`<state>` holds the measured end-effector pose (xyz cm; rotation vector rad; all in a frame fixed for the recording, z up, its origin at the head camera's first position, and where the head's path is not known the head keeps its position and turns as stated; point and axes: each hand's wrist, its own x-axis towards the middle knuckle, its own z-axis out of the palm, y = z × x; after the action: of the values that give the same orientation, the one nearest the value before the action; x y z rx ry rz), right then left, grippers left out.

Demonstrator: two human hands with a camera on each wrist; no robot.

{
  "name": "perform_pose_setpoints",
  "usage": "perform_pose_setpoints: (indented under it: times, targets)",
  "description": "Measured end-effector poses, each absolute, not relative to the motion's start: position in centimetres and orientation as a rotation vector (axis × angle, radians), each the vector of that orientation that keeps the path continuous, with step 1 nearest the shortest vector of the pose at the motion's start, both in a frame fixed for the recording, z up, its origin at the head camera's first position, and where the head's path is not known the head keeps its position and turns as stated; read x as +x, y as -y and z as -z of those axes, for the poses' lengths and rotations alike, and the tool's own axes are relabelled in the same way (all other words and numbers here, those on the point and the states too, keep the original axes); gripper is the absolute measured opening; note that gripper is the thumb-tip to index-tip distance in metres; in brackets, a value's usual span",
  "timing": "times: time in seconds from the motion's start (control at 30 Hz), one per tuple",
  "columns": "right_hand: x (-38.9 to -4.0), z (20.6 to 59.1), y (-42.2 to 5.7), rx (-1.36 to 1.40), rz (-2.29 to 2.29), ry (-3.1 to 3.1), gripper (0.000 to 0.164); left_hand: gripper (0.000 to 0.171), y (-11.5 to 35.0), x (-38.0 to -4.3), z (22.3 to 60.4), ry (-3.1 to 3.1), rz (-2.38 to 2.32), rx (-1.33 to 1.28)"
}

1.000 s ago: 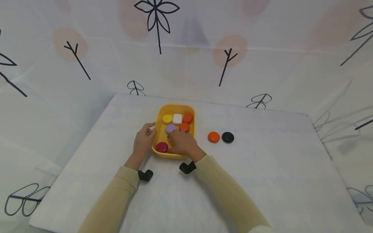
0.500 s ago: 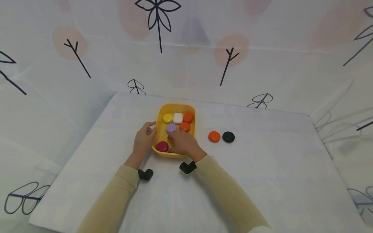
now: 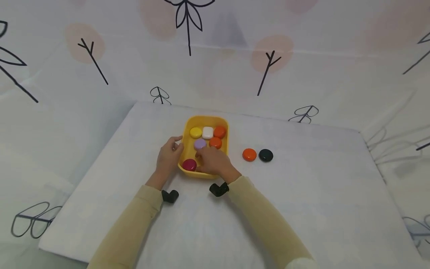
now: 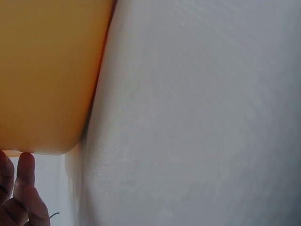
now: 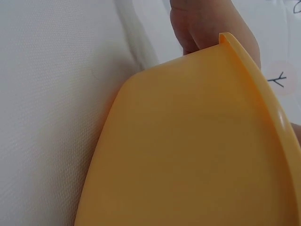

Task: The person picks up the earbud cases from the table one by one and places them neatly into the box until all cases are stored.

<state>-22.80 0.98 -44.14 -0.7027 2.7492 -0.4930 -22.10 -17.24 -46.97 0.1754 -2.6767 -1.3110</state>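
Note:
A yellow plastic tray [image 3: 188, 153] with raised walls stands on the white tabletop. My left hand [image 3: 169, 156] is at its left side, the fingertips [image 4: 27, 162] touching the tray edge in the left wrist view. My right hand [image 3: 214, 160] reaches into the near right part, thumb and forefinger apart; what lies under its palm is hidden. Inside the tray are a yellow disc [image 3: 196, 132], a white rounded square [image 3: 207, 133], an orange-red disc [image 3: 220, 132], another orange disc [image 3: 215, 142], a lilac disc [image 3: 199, 144] and, beside my right thumb, a crimson disc [image 3: 189, 164].
An orange disc [image 3: 249, 154] and a dark green disc [image 3: 265, 155] lie side by side on the tabletop [image 3: 319, 186], right of the tray. Patterned white cloth [image 3: 215, 74] hangs behind and at both sides.
Both hands keep their places at the tray, and the pieces stay where they were. Only the head view has shifted slightly.

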Motion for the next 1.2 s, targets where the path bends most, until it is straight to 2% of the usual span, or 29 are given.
perform_pose_setpoints:
  times: [0.63,1.2]
  targets:
    - [-23.3,44.0,-0.5,-0.946,0.470,-2.707,0.046,0.038,17.1,-22.1,46.6,2.693,1.311,0.185]
    - [-23.6,44.4,0.1,-0.946,0.595,-2.607,0.041,0.040,17.2,-22.2,46.8,2.695,1.325,0.175]
